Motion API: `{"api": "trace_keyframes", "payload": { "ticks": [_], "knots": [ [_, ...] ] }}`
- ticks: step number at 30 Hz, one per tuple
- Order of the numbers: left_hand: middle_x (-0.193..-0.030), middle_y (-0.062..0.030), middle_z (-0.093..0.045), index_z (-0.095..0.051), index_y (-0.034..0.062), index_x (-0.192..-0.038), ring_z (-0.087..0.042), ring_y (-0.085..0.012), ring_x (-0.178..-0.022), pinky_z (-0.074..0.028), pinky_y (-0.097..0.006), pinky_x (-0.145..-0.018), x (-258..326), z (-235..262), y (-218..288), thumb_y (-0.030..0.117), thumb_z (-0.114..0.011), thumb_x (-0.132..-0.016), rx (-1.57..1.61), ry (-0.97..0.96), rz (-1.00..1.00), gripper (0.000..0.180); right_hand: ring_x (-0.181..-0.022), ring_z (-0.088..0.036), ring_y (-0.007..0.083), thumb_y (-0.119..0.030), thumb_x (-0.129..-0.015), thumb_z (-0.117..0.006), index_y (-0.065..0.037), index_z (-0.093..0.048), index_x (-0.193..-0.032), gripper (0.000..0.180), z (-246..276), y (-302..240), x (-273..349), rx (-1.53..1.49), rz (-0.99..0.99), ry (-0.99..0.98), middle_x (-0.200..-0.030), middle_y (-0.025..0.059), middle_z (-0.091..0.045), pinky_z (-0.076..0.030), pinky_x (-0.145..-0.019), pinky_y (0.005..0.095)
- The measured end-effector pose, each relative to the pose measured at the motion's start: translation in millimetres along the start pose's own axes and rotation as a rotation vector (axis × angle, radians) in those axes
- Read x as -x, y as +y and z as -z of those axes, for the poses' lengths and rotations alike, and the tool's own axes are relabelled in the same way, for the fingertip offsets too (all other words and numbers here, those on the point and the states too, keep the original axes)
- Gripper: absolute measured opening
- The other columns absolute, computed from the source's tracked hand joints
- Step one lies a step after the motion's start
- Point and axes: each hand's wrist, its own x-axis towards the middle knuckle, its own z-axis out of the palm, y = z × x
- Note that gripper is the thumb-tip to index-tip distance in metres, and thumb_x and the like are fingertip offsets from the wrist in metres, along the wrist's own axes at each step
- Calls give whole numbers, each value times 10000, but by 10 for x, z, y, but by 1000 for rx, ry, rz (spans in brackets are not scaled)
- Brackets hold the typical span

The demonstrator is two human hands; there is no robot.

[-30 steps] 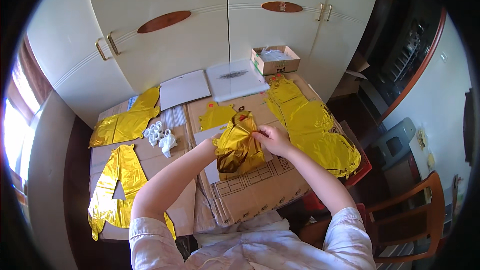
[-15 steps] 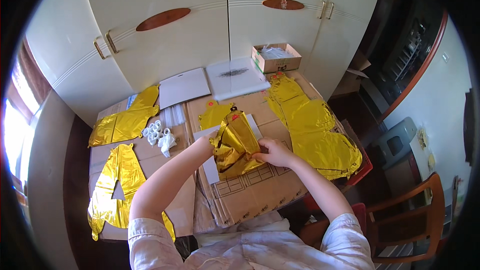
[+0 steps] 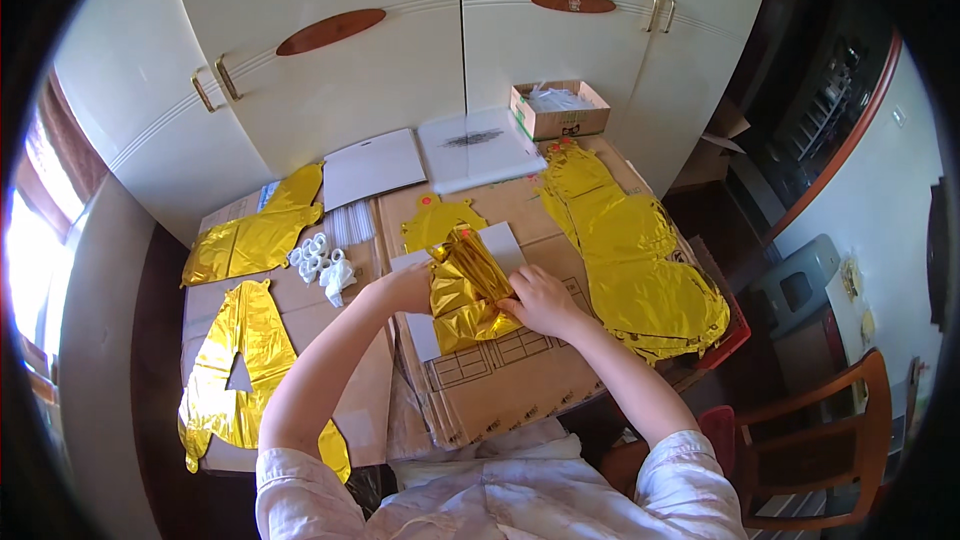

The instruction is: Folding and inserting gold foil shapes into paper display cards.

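Note:
A folded gold foil balloon [image 3: 466, 290] lies on a white sheet [image 3: 505, 245] on the cardboard-covered table [image 3: 500, 390]. My left hand [image 3: 405, 288] presses its left edge and my right hand [image 3: 540, 300] presses its right edge; both grip the foil. Another flat gold foil shape [image 3: 438, 223] lies just behind it.
A stack of gold foil balloons [image 3: 630, 250] lies at the right, more gold balloons [image 3: 255, 235] [image 3: 235, 370] at the left. Small white rolls [image 3: 320, 265] sit left of centre. White boards [image 3: 372, 167] [image 3: 480, 145] and a cardboard box [image 3: 558, 110] stand by the cream wardrobe doors [image 3: 400, 50]. A wooden chair [image 3: 830, 440] is at lower right.
The gold balloon was held up crumpled between both hands; now it is lowered and pressed flatter onto the white sheet, with the hands moved down and apart to its sides.

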Motion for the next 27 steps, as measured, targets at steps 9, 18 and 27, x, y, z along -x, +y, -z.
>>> {"api": "trace_keyframes", "payload": {
  "ticks": [9,18,27],
  "knots": [
    [-1346,-215,-477,-645,31,-1182,-408,-382,-1276,-335,-462,-1092,873,-28,578,385,-777,-698,294,219,38,614,-976,-589,325,-339,-852,-684,-24,-552,-971,363,29,0,-7,22,-25,-34,-986,137,-589,-514,-809,427],
    [-1105,-144,-594,-704,1,-763,-507,-339,-1075,-423,-436,-933,664,-479,814,325,-771,-746,263,616,366,331,-941,-596,329,-354,-877,-654,-23,-553,-922,349,20,53,-43,30,-7,-50,-948,138,-594,-513,-791,433],
    [-1027,-140,-576,-627,8,-640,-518,-336,-964,-444,-429,-866,627,-527,859,198,-726,-727,209,686,352,231,-908,-607,340,-379,-908,-615,-19,-565,-900,364,5,91,-51,14,-5,-53,-920,150,-600,-513,-776,437]
  ]
}}
